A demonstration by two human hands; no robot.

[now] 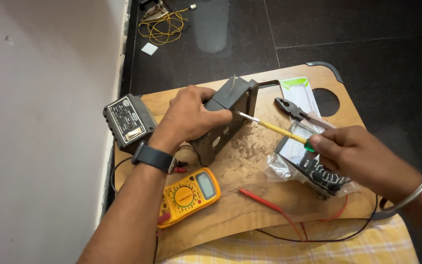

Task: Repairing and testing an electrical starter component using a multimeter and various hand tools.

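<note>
Nearest the viewer, a yellow checked cloth (pixel 289 247) lies under the near edge of the wooden surface (pixel 250 205). On the surface's near left sits a yellow digital multimeter (pixel 189 195), face up. Just right of it a red probe (pixel 257 198) lies loose, its red and black leads curling along the near edge.

On the right, the right hand (pixel 360 156), with a metal bangle (pixel 409 193) at the wrist, has its fingers (pixel 326 144) clamped on the green end of a yellow-handled screwdriver (pixel 279 131). The hand hovers over an analog meter (pixel 308 164) lying in a clear plastic wrap. The screwdriver slants up and left, and its metal tip meets the side of a dark grey box (pixel 228 120).

That box stands tilted on edge near the middle of the surface, with brownish dust scattered just to its right. The left hand (pixel 189 117), a dark watch (pixel 153 157) on its wrist, grips the box from the left with fingers closed around its upper part, the thumb near the screwdriver tip.

Left of the left hand, at the surface's left edge, rests a second dark box with a white switch panel (pixel 128 122). Farther right, pliers (pixel 299 113) lie beside a white and green leaflet (pixel 299 93), near a round hole in the surface.

Beyond, on the dark floor (pixel 367 29), a tangle of yellow wire (pixel 164 27) lies by the white wall (pixel 40 98).
</note>
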